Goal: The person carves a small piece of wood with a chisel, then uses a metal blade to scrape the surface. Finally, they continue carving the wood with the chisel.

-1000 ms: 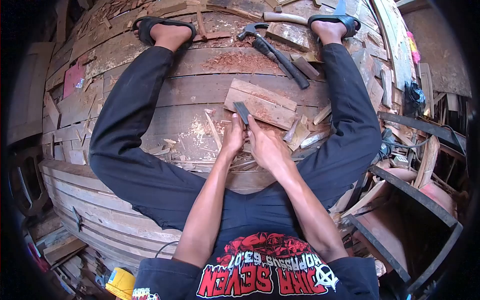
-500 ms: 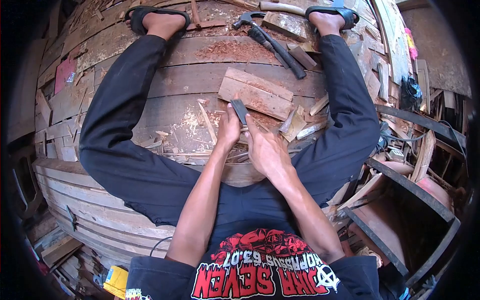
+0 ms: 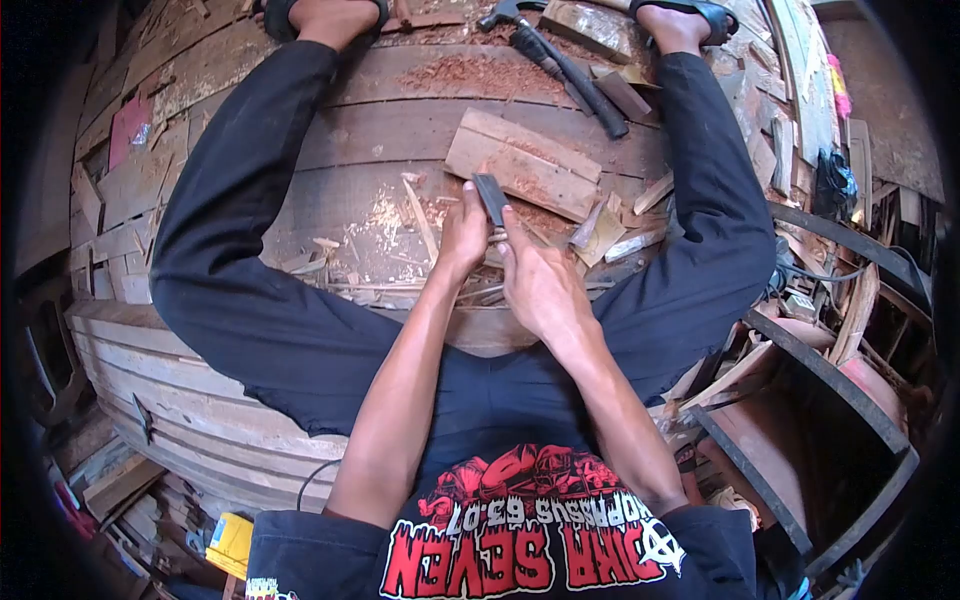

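Between my legs, both hands meet around a dark flat rectangular piece (image 3: 489, 198), which could be a blade or a stone; its exact kind does not show. My left hand (image 3: 466, 235) is closed on its left side, thumb along the edge. My right hand (image 3: 543, 288) grips from the right, with a finger stretched up against the piece's lower end. The fingers underneath are hidden. Just beyond the hands lies a wooden block (image 3: 525, 160) with reddish shavings on it, on the plank floor (image 3: 370, 145).
A claw hammer (image 3: 565, 75) with a dark handle lies farther out, beside a small wood block (image 3: 622, 98). Pale shavings (image 3: 388, 225) and wood slivers are scattered left of my hands. At the right stands a dark-edged frame (image 3: 840, 385); a yellow container (image 3: 230, 542) sits lower left.
The view has shifted slightly, so the floor things appear higher and more to the right. Both hands keep hold of the dark piece, nearly in the same pose.
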### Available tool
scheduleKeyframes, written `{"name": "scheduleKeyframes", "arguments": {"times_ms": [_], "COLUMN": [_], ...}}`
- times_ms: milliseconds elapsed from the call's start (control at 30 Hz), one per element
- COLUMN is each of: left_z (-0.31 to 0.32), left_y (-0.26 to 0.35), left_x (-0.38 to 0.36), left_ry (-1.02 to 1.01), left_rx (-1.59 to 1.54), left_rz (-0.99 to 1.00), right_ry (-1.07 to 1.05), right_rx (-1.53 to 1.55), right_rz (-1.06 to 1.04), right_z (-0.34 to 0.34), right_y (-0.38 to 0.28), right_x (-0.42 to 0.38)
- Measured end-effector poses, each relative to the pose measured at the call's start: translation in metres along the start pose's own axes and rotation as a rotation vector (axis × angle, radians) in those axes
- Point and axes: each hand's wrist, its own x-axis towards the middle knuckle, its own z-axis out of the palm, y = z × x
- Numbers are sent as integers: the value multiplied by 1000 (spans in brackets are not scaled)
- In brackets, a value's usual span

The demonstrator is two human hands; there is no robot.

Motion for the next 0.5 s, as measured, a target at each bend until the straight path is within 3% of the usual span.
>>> {"name": "scheduleKeyframes", "arguments": {"times_ms": [167,200,300,333,433,500], "left_z": [6,5,4,1,6,6], "left_y": [-6,-3,3,4,-6,-13], "left_x": [0,3,2,0,8,10], "left_ry": [-9,16,-11,-46,-28,-36], "left_rx": [-88,-51,-31,-36,-132,-169], "left_rz": [35,71,20,29,56,9], "right_ry": [60,-23,-15,74,-42,28], "right_rx": [22,36,25,15,45,54], "right_rz": [-89,-41,-16,-101,-11,-54], "right_z": [2,-5,-3,5,1,8], "right_y": [9,7,1,10,11,4], "right_x": [-2,-4,-1,-2,-1,7]}}
